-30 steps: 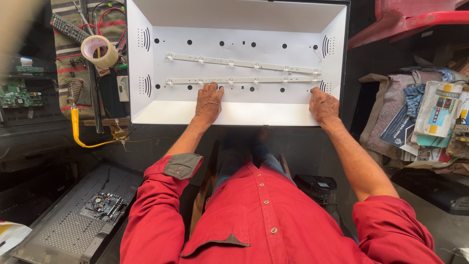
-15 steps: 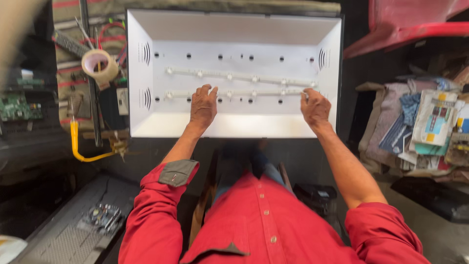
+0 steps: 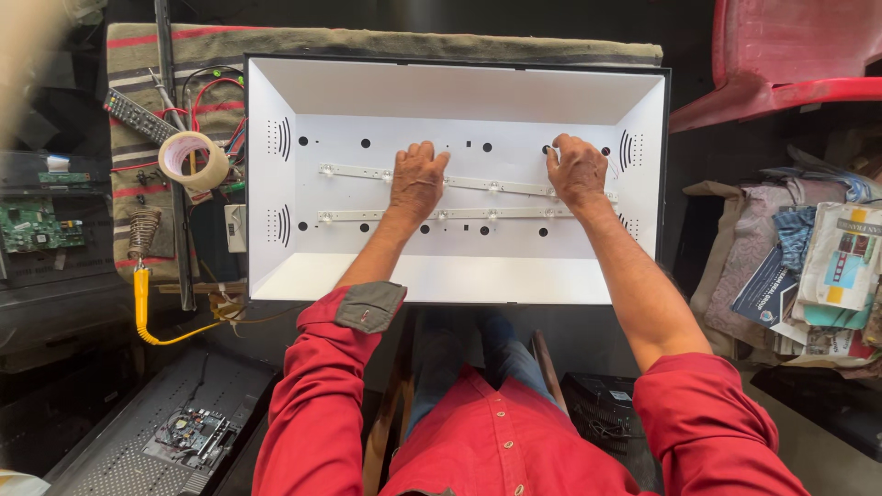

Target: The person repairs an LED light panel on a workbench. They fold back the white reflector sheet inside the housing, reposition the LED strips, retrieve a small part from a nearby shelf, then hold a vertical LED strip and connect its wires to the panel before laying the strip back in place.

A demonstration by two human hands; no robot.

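Evidently, both hands pressed on the upper LED strip (image 3: 469, 183) inside the white backlight tray (image 3: 459, 276).
Left hand (image 3: 415, 179) and right hand (image 3: 577, 171) lay flat, grasping nothing; even, gentle fingertip pressure along the strip would seat it best.

Worktop cover: I see a striped blanket (image 3: 386, 41), olive with red and grey bands, spread over the worktop.
Left clutter: on the blanket lie a remote control (image 3: 138, 115), a roll of tape (image 3: 193, 161) and red wires (image 3: 216, 101); a soldering iron (image 3: 142, 276) with a yellow handle rests below them.
Far left: a green circuit board (image 3: 28, 225) sits on a dark shelf.
Lower left: a dark perforated panel (image 3: 147, 432) lies low down.
Upper right: I make out a red plastic chair (image 3: 790, 55).
Right: a heap of folded cloth and papers (image 3: 808, 266).
Light: bright and even, shadows dark beneath the worktop.
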